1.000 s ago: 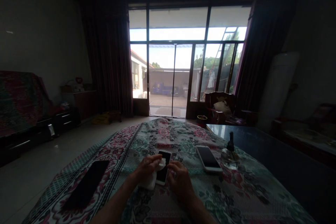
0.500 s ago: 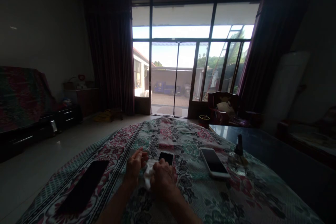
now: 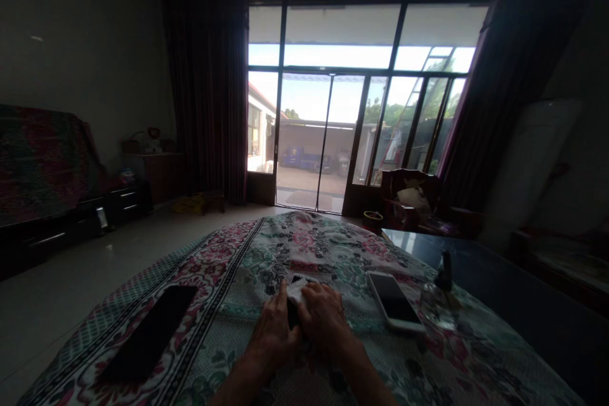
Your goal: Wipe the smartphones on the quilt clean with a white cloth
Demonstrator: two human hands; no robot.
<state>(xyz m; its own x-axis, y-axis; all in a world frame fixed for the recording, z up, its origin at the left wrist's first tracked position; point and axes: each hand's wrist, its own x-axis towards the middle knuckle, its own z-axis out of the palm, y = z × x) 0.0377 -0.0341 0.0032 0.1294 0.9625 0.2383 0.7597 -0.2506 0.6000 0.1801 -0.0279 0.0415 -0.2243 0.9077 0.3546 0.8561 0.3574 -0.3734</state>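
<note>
My left hand is closed along the left side of a small smartphone, its thumb near the lower end. The phone lies on the flowered cloth in front of me, mostly hidden under both hands. My right hand grips a crumpled white tissue and presses it on the phone's upper part. To the right lies a larger white-framed smartphone with a dark screen. A clear pump bottle with a black top stands beyond it. On the left rests a flat, dark rectangular object.
The flowered cloth covers the surface before me, its edge sloping off at the left. A dark glossy tabletop adjoins at the right. Further back are a wooden chair, curtains and a glazed door.
My left hand has come down from beside the small phone onto its left side. The right hand with the tissue has moved right and onto the phone. The view has shifted slightly.
</note>
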